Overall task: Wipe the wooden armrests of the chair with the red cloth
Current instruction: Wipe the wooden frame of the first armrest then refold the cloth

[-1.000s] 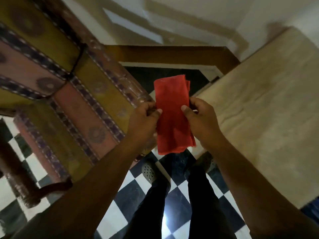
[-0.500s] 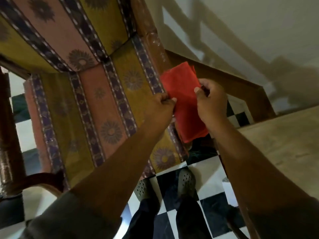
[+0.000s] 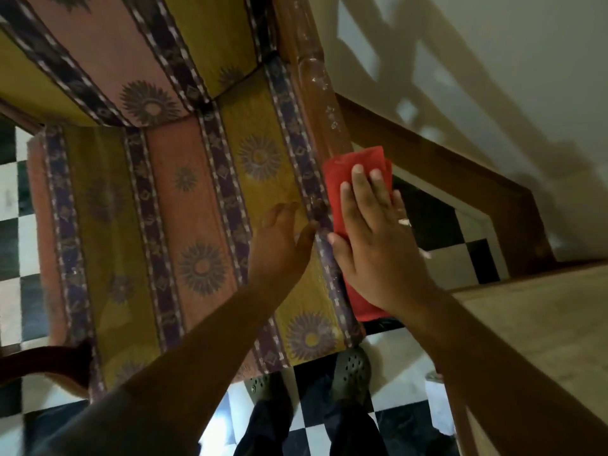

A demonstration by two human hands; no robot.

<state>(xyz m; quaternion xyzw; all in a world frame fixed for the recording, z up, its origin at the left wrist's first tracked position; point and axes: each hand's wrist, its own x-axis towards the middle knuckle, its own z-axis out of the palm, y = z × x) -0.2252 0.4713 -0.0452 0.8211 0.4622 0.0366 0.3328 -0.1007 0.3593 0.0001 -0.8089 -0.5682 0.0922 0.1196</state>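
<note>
The folded red cloth [image 3: 342,189] lies along the chair's right wooden armrest [image 3: 312,80], which runs up toward the backrest. My right hand [image 3: 371,238] lies flat on the cloth with fingers spread, pressing it onto the armrest. My left hand [image 3: 279,245] hovers just left of it over the patterned seat cushion [image 3: 184,199], fingers loosely apart and blurred, holding nothing. The left armrest [image 3: 42,360] shows dark at the lower left edge.
A wooden bed frame [image 3: 460,179] and a beige mattress [image 3: 533,324] stand close on the right. A black-and-white checkered floor [image 3: 404,360] lies below, with my two feet in dark clogs [image 3: 352,370] at the seat's front edge. A pale wall is behind.
The cloth went from being held up between both hands to lying on the right armrest. My left hand let go of it and my right hand flattened on top.
</note>
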